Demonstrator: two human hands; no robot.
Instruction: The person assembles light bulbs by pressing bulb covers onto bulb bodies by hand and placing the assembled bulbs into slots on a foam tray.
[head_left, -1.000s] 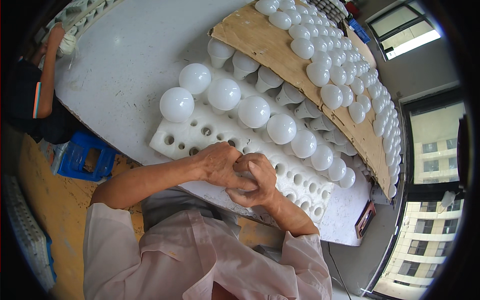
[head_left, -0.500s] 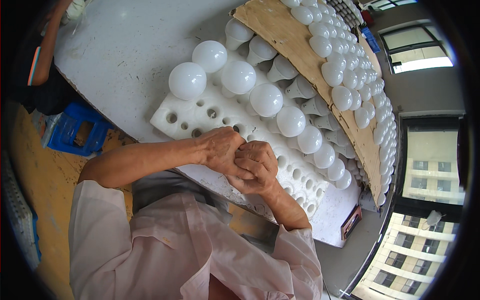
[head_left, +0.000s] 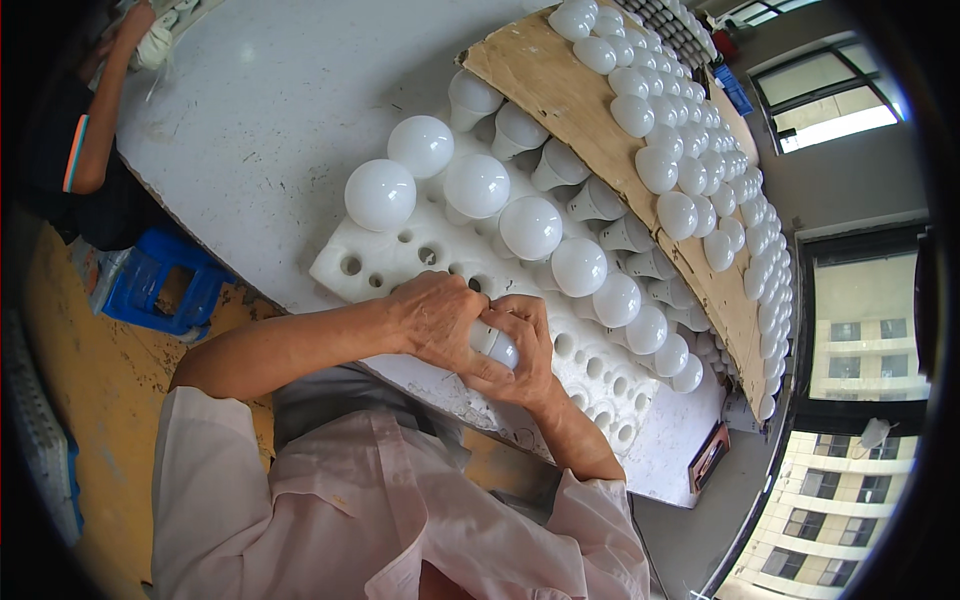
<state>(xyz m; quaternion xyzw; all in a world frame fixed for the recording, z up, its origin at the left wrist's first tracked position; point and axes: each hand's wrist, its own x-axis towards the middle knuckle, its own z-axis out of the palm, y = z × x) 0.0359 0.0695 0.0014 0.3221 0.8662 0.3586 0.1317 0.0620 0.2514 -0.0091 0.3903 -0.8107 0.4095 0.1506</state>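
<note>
One white bulb (head_left: 496, 346) — between left grip (head_left: 438, 320) and right grip (head_left: 532, 358), partly covered.

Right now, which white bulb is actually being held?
The partly hidden bulb between the left hand and right hand; the bulbs on the foam block and brown sheet stand apart from both.

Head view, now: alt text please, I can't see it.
A person's bare left hand and right hand hold a partly hidden white light bulb near a holed white foam tray. Round white bulbs stand along the tray; beyond, more sit on a flat brown board.
</note>
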